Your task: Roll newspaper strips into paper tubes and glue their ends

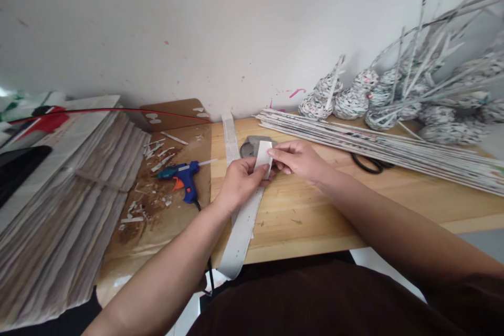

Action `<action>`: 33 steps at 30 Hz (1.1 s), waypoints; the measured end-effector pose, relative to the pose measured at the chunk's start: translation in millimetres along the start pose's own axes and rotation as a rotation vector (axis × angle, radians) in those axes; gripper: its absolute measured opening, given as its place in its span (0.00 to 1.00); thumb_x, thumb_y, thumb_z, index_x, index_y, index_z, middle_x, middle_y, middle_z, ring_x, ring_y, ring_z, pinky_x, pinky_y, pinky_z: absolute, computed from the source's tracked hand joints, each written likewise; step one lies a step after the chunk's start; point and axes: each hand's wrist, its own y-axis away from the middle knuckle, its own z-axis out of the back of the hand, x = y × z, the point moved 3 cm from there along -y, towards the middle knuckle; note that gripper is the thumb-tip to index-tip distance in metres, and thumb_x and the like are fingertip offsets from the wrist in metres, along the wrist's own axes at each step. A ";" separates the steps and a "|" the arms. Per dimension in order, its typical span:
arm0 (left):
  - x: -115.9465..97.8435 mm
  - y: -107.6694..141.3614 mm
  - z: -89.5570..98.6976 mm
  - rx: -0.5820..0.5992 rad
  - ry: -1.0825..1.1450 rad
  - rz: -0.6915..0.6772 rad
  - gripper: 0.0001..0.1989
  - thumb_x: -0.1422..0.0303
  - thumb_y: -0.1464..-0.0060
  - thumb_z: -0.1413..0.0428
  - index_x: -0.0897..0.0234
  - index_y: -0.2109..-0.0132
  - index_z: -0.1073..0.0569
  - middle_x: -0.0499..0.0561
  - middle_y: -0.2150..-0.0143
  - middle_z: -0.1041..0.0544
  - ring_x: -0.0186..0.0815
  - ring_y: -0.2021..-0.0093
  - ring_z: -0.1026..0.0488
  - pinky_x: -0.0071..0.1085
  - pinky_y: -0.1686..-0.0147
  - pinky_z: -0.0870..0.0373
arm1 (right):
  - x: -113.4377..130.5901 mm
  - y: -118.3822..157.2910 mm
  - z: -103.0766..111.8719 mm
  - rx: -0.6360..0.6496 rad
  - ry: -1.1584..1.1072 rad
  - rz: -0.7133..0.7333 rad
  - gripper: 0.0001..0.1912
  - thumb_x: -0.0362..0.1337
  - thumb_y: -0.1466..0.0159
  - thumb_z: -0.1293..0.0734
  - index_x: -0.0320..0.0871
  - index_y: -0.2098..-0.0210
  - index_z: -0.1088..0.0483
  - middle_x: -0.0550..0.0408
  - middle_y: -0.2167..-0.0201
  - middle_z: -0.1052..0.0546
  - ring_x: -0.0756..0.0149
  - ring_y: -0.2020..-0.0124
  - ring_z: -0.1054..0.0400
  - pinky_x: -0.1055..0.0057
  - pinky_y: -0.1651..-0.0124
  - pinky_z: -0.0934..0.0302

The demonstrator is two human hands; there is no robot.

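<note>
A long white paper strip runs from the table's front edge up to both hands, its upper end raised between them. My left hand pinches the strip with the thumb on top. At the strip's right edge, near its upper end, my right hand grips it between thumb and fingers. Just behind the hands lies a grey round object, partly hidden by the strip. Another printed paper strip lies flat on the wooden table, reaching toward the wall.
A blue glue gun lies on brown paper among white scraps. Stacked paper fills the left. Rolled paper sticks cross the right side, over black scissor handles. Woven paper shapes stand by the wall.
</note>
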 end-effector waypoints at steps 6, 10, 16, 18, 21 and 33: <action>0.5 0.4 0.6 -0.007 -0.052 -0.009 0.15 0.58 0.48 0.39 0.67 0.64 0.21 0.54 0.67 0.19 0.38 0.66 0.21 0.33 0.64 0.22 | 1.7 1.0 0.8 -0.016 -0.006 0.008 0.13 0.45 0.44 0.27 0.40 0.73 0.26 0.62 0.84 0.34 0.77 0.83 0.46 0.76 0.82 0.55; 2.3 -0.9 1.4 -0.020 -0.067 -0.001 0.15 0.58 0.48 0.39 0.67 0.63 0.21 0.55 0.68 0.19 0.38 0.67 0.22 0.33 0.65 0.22 | 0.9 0.3 2.2 -0.044 0.039 0.009 0.15 0.45 0.42 0.29 0.40 0.78 0.29 0.62 0.86 0.35 0.77 0.84 0.47 0.75 0.82 0.56; 1.2 -1.4 2.8 -0.021 -0.034 -0.002 0.16 0.57 0.49 0.38 0.67 0.64 0.21 0.54 0.68 0.19 0.37 0.68 0.22 0.32 0.66 0.23 | 0.8 -0.6 2.0 -0.057 -0.094 -0.047 0.17 0.46 0.41 0.31 0.40 0.78 0.31 0.58 0.84 0.31 0.74 0.84 0.41 0.75 0.83 0.52; 0.9 -1.4 3.5 -0.024 -0.014 0.005 0.16 0.57 0.49 0.38 0.67 0.64 0.21 0.54 0.69 0.19 0.37 0.68 0.22 0.32 0.66 0.23 | 4.1 0.9 2.0 -0.005 -0.072 -0.040 0.16 0.46 0.41 0.31 0.39 0.75 0.28 0.57 0.82 0.30 0.74 0.82 0.40 0.75 0.81 0.49; 1.2 -1.6 4.2 -0.024 -0.002 0.010 0.16 0.57 0.49 0.38 0.67 0.64 0.21 0.54 0.68 0.19 0.38 0.67 0.21 0.32 0.65 0.23 | 8.7 3.4 2.9 0.067 0.035 -0.012 0.13 0.44 0.40 0.31 0.39 0.69 0.25 0.58 0.81 0.29 0.76 0.82 0.41 0.76 0.79 0.47; -0.6 -1.3 2.4 -0.001 -0.012 0.002 0.14 0.59 0.49 0.38 0.68 0.63 0.21 0.54 0.67 0.19 0.37 0.66 0.22 0.31 0.65 0.23 | 0.4 0.6 0.7 0.001 0.016 -0.007 0.14 0.45 0.41 0.31 0.39 0.73 0.27 0.56 0.81 0.28 0.76 0.83 0.41 0.75 0.81 0.51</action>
